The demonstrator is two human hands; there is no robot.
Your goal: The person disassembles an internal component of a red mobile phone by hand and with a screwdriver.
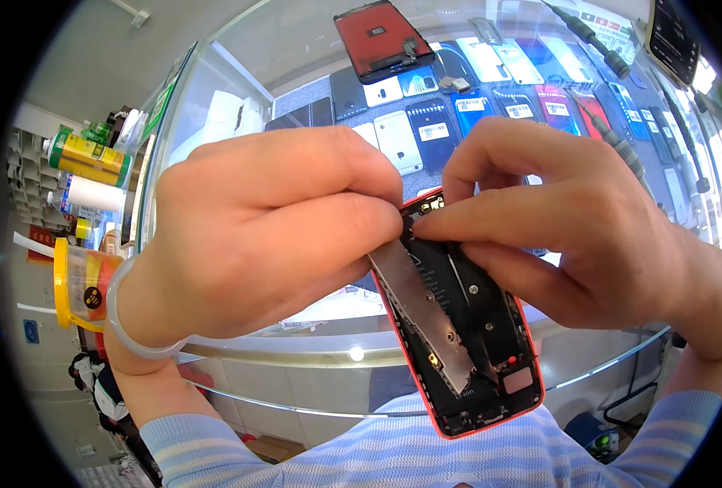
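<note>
Over the glass counter's six-o'clock edge, the left hand's fingers curl together, their hold hidden; the right hand's bunch at twelve o'clock on the opened phone, pinch uncertain. A slackened grip could drop the phone; the metal plate, running eleven to six, might scrape its insides if it slid.

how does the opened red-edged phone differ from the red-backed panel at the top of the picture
The opened phone shows red mainly along its rim, around dark insides; the red-backed panel has a broad red face with a dark border. The left hand and right hand are at the phone's upper end, while the panel lies apart from both, farther away. Both are roughly rectangular.
</note>
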